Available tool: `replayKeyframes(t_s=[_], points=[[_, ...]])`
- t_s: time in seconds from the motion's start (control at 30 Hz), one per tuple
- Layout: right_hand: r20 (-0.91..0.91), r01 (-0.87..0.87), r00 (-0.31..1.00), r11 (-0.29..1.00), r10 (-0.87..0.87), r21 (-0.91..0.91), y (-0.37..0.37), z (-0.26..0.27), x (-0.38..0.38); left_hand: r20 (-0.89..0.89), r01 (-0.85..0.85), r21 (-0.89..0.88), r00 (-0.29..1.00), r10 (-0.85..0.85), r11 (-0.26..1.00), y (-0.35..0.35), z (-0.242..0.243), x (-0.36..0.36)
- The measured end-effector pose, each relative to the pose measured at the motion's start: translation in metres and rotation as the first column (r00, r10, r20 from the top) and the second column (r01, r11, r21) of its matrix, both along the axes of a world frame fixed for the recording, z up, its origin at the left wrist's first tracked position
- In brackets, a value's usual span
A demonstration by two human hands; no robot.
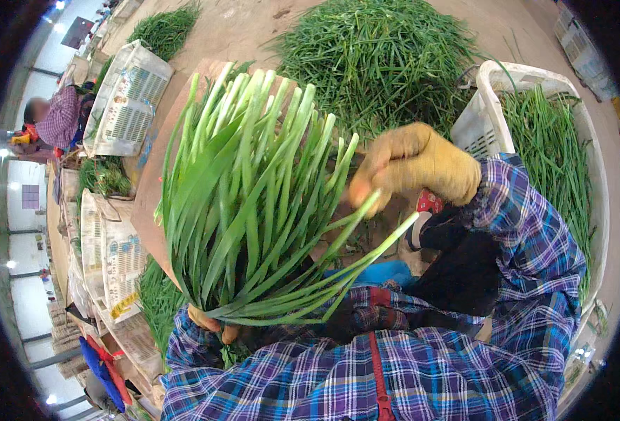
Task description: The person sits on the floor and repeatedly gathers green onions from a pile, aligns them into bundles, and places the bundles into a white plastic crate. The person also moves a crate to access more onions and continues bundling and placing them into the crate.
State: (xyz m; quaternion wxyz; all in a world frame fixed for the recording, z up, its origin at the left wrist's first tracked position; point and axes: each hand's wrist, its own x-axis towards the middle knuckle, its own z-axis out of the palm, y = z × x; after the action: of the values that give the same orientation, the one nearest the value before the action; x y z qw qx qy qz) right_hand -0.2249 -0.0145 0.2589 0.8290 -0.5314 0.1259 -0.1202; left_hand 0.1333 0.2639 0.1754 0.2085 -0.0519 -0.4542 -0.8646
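Note:
My left hand is low in the view, closed around the leafy end of a large bunch of green chives. The pale cut ends of the bunch fan out upward and away from me. A few stalks splay to the right, apart from the rest. My right hand, in a yellowish work glove, is right of the bunch with its fingers curled. Its fingertips are blurred beside the pale tip of one splayed stalk. Whether they pinch that stalk cannot be told.
A big heap of chives lies on the floor ahead. At my right stands a white plastic crate holding chives. More crates line the left side. A brown board lies behind the bunch. Another person sits far left.

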Motion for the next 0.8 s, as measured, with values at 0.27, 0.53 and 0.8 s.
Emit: replayKeyframes(t_s=[0.27,0.53,0.8], points=[[0.097,-0.113,0.989,0.993,0.114,-0.022,-0.008,-0.002,0.002,-0.014,-0.132,0.019,0.991,0.132,0.991,0.006,-0.001,-0.025],[-0.04,-0.068,0.997,0.995,0.065,-0.069,0.002,0.026,-0.028,-0.021,-0.145,0.01,0.989,0.145,0.989,-0.005,-0.006,-0.038],[0.196,0.099,0.981,0.872,-0.003,-0.48,0.022,0.052,-0.038,-0.029,-0.141,0.027,0.99,0.141,0.99,-0.008,-0.009,-0.044]])
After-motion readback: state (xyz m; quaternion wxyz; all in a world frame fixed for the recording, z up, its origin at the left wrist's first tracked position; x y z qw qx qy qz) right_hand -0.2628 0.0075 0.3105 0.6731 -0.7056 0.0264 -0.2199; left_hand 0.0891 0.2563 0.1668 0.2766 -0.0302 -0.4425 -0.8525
